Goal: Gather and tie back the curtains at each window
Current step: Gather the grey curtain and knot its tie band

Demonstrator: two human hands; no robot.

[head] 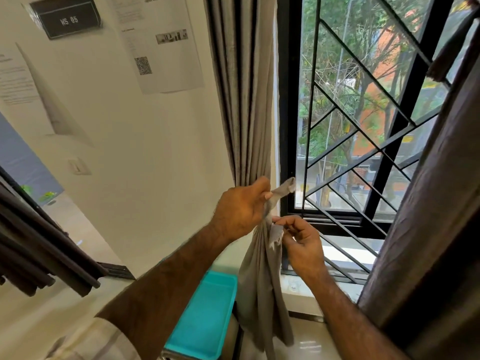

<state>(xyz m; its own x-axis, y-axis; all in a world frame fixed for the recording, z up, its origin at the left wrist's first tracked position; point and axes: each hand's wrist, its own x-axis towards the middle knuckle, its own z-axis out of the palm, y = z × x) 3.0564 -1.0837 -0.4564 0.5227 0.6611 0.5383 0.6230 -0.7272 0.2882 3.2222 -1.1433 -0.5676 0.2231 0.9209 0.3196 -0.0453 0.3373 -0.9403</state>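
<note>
A grey curtain (242, 100) hangs bunched at the left side of the window (363, 113). My left hand (240, 210) grips the gathered curtain and one end of a grey tie-back strip (284, 188), which sticks out to the right of my fist. Just below, my right hand (302, 242) pinches the strip's other, frayed end (275, 236) against the fabric. Under my hands the curtain (262, 294) falls loose toward the sill. A dark brown curtain (426, 242) hangs at the window's right side.
A black diagonal grille (376, 141) covers the window, with trees and buildings outside. A turquoise tray (205, 315) lies below the curtain. Papers (158, 40) and a "WS 05" sign (68, 18) hang on the white wall. Dark curtain folds (39, 250) sit at the left.
</note>
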